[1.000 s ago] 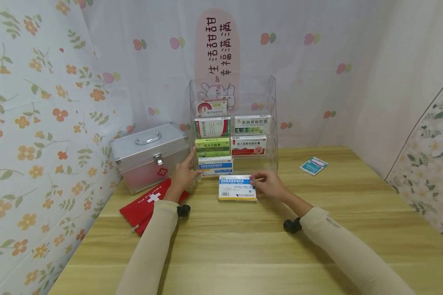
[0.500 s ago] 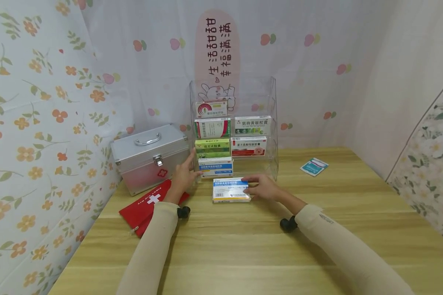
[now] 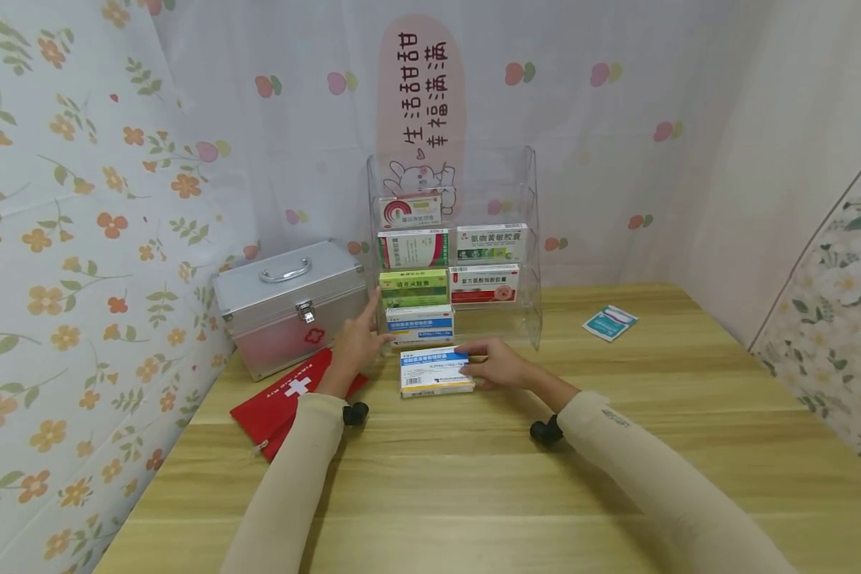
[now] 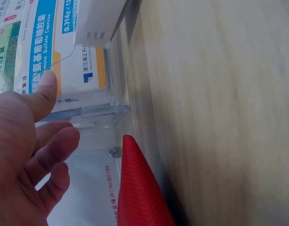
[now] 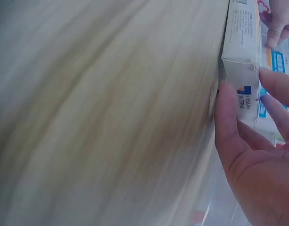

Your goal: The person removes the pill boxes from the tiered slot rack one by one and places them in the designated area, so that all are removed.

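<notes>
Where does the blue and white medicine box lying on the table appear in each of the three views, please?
Head: blue and white box at centre, flat before the rack, right hand on it.
Left wrist: its white end at the top edge.
Right wrist: upper right, against the fingers.
Shared landmark: the wooden table.

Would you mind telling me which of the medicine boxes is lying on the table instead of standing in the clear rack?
The blue-and-white box under the right hand, just in front of the rack; all the others stand in the rack's tiers.
</notes>
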Motion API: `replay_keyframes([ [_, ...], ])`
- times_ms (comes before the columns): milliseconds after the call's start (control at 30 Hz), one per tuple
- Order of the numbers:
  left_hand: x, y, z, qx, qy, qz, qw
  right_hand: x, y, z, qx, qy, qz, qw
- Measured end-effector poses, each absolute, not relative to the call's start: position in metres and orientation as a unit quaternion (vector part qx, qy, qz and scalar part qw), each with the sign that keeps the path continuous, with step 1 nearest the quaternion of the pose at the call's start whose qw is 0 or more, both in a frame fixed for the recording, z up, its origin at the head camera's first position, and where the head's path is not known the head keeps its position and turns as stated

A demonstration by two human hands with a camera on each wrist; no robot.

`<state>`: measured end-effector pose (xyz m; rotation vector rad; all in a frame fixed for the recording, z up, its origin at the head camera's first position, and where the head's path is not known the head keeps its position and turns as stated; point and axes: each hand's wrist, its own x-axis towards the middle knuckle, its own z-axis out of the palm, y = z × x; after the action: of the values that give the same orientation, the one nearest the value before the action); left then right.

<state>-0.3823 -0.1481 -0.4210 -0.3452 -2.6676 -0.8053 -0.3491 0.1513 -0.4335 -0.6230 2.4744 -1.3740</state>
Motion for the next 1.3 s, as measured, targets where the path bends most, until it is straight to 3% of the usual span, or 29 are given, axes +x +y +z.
replay_keyframes([
  [567, -0.381, -0.153, -0.413, -0.154, -0.948, -0.233, 0.152, -0.348, 0.125, -0.433, -0.23, 0.851, -0.456, 0.124],
  [900, -0.383, -0.152, -0.411, -0.159, -0.947, -0.242, 0.142, -0.347, 0.125, -0.433, -0.18, 0.862, -0.462, 0.108],
  [1300, -0.384, -0.15, -0.405, -0.161, -0.953, -0.224, 0.124, -0.363, 0.145, -0.412, -0.231, 0.899, -0.371, -0.023],
])
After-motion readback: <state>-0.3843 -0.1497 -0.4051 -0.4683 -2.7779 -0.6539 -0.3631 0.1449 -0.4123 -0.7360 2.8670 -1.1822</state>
